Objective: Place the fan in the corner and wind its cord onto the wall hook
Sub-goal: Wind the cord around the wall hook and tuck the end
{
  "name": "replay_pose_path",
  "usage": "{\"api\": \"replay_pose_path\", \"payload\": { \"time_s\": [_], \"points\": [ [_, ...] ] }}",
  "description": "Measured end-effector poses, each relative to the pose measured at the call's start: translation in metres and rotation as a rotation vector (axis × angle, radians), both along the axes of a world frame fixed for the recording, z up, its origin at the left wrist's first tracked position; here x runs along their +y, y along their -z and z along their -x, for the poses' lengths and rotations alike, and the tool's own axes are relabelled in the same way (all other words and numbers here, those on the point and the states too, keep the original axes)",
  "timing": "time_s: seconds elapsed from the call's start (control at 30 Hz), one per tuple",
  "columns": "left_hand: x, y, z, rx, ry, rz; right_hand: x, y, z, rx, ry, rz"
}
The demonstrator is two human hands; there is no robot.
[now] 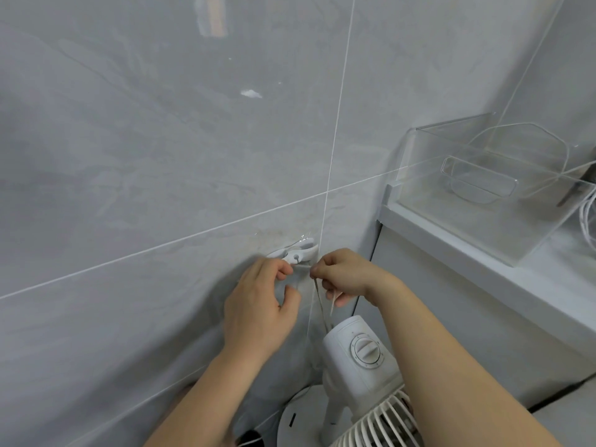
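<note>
A white fan [361,359] with a round dial stands on its round base in the corner, below my hands. The white wall hook [298,253] is stuck on the grey tiled wall just above it. My right hand [348,274] pinches the thin white cord [321,304], which hangs down behind the fan's head. My left hand [261,304] is at the hook's left side, fingertips curled on the cord where it meets the hook. The fan's grille shows at the bottom edge, partly hidden by my right forearm.
A white cabinet [451,253] stands right of the fan, close against it. On its top sits a clear acrylic box [483,195], with more white cables [588,221] at the right edge. The tiled wall [161,156] fills the left.
</note>
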State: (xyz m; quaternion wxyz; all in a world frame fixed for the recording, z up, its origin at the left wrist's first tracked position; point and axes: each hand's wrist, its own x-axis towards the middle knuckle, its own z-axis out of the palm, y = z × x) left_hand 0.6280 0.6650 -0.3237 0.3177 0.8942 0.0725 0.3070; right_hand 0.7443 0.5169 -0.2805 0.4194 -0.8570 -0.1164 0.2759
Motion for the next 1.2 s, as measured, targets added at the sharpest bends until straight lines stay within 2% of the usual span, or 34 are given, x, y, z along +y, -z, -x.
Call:
{"api": "replay_pose_path", "payload": {
  "time_s": [0.07, 0.2, 0.4, 0.6, 0.8, 0.9, 1.13, 1.2],
  "points": [
    [-0.001, -0.001, 0.000, 0.017, -0.012, -0.045, 0.001, 0.004, -0.004, -0.108, 0.068, 0.048],
    [-0.003, -0.002, 0.002, 0.039, -0.032, -0.133, 0.006, 0.009, -0.009, -0.194, 0.109, 0.087],
    [-0.005, -0.001, -0.001, 0.065, -0.054, -0.250, 0.002, 0.007, -0.012, -0.218, 0.228, -0.021],
    [-0.007, -0.002, 0.000, 0.071, -0.063, -0.270, 0.006, -0.004, -0.012, -0.011, 0.404, -0.446],
    [-0.008, 0.001, -0.001, 0.074, -0.070, -0.262, 0.011, -0.014, -0.004, -0.116, 0.419, -0.588],
    [-0.010, -0.001, -0.001, 0.087, -0.048, -0.196, 0.013, -0.021, 0.003, -0.181, 0.366, -0.605],
    [-0.010, -0.020, 0.004, 0.122, 0.058, 0.221, 0.017, -0.026, 0.014, -0.250, 0.205, -0.638],
    [-0.013, -0.023, 0.007, 0.121, 0.118, 0.266, 0.017, -0.026, 0.015, -0.260, 0.179, -0.624]
  ]
}}
